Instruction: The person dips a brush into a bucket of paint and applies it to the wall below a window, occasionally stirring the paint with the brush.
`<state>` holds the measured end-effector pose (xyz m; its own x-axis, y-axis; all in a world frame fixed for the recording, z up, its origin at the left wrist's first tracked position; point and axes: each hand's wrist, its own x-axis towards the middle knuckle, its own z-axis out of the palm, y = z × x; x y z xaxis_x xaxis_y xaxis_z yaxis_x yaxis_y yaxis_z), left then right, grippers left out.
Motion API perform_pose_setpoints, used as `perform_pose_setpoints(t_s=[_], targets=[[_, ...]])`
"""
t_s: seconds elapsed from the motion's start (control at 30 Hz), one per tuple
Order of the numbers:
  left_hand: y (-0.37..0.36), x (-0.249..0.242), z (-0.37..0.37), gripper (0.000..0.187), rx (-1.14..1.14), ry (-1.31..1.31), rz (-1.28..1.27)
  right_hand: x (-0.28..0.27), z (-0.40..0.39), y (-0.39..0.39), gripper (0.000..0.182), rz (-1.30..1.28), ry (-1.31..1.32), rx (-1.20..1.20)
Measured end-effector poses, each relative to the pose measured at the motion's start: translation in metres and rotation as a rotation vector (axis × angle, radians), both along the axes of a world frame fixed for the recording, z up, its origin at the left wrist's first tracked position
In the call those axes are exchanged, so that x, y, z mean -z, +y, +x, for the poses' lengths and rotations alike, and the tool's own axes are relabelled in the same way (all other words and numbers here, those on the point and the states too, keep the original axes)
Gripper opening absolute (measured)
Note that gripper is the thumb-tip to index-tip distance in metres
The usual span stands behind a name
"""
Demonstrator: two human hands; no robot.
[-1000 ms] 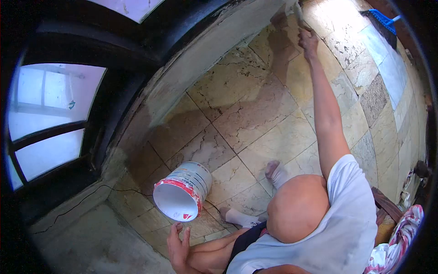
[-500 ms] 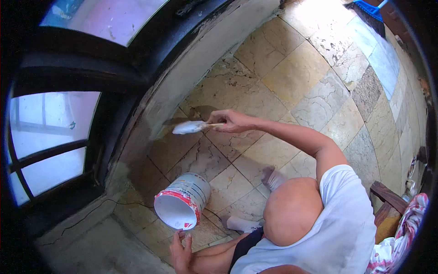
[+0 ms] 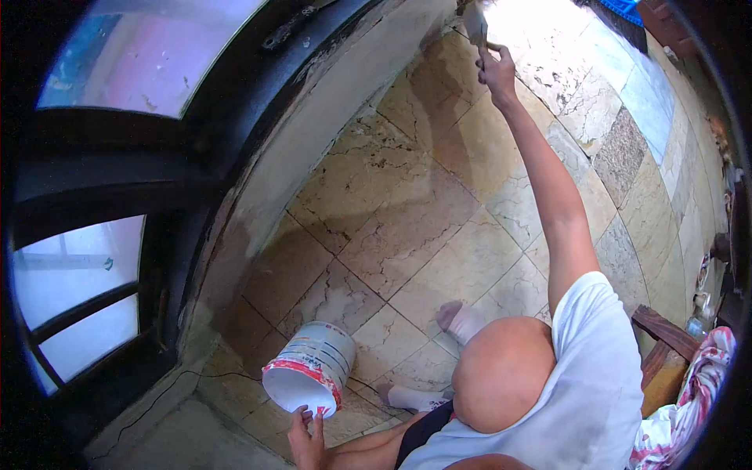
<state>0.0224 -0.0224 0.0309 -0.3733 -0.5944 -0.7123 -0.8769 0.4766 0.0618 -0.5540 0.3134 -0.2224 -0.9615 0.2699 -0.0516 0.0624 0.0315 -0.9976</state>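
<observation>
My right hand (image 3: 498,74) is stretched far forward, its fingers closed around the handle of a paintbrush (image 3: 475,23). The brush's wide, flat end is at the foot of the wall near the top of the view; bright glare makes contact hard to judge. Low in the view, my left hand (image 3: 307,440) grips the near rim of a bucket (image 3: 319,348). White inside, with red smears around its rim, the bucket lies tilted with its opening toward me.
On the left runs a low pale wall (image 3: 313,149) beneath dark-framed windows (image 3: 78,254). Stone tiles (image 3: 407,211) cover the floor. A thin cable (image 3: 164,389) passes behind the bucket. To the right are a wooden piece (image 3: 666,333) and a red-and-white cloth (image 3: 705,376). A blue broom (image 3: 623,9) is at top right.
My right hand has swung forward and away with the paintbrush, from above the bucket to the far stretch of wall. My left hand has shifted slightly up onto the bucket rim.
</observation>
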Motion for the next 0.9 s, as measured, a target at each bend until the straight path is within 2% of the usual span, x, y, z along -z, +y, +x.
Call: perform_pose_setpoints(t_s=[0.07, 0.17, 0.3, 0.37, 0.43, 0.5, 0.6, 0.67, 0.73, 0.83, 0.87, 0.9], targets=[[-0.002, 0.004, 0.0, 0.044, -0.026, 0.015, -0.004, 0.019, -0.029, -0.004, 0.029, 0.017, 0.04, 0.087], [-0.008, 0.011, 0.015, 0.042, -0.033, 0.032, -0.003, 0.044, -0.06, -0.011, 0.028, 0.184, 0.073, 0.133], [-0.003, 0.008, 0.004, 0.041, -0.027, -0.008, 0.013, 0.072, -0.055, -0.032, 0.025, 0.449, 0.342, 0.053], [0.0, 0.007, 0.002, 0.041, -0.021, 0.024, 0.011, 0.046, 0.003, -0.068, 0.026, 0.56, 0.154, 0.004], [0.0, 0.01, -0.001, 0.041, 0.008, 0.055, 0.004, 0.04, 0.06, -0.091, 0.039, 0.623, 0.07, -0.153], [-0.001, 0.011, 0.002, 0.04, 0.05, 0.073, -0.017, 0.022, 0.112, -0.096, 0.039, 0.341, 0.045, -0.371], [-0.014, 0.021, 0.022, 0.039, 0.175, 0.13, -0.049, -0.008, 0.128, -0.081, 0.031, 0.27, -0.138, -0.397], [-0.013, 0.019, 0.027, 0.039, 0.156, 0.12, -0.048, 0.01, 0.091, -0.062, 0.035, 0.283, -0.082, -0.155], [-0.009, 0.017, 0.022, 0.039, 0.122, 0.102, -0.036, 0.046, 0.025, -0.03, 0.032, 0.47, 0.275, 0.051], [-0.003, 0.01, 0.009, 0.038, 0.069, 0.067, -0.017, 0.044, -0.05, -0.006, 0.032, 0.326, 0.073, 0.179], [-0.004, 0.01, 0.009, 0.038, 0.067, 0.067, -0.015, 0.034, -0.06, -0.004, 0.033, 0.248, -0.003, 0.163], [-0.004, 0.011, 0.009, 0.038, 0.065, 0.068, -0.014, 0.033, -0.066, -0.006, 0.032, 0.277, 0.001, 0.151]])
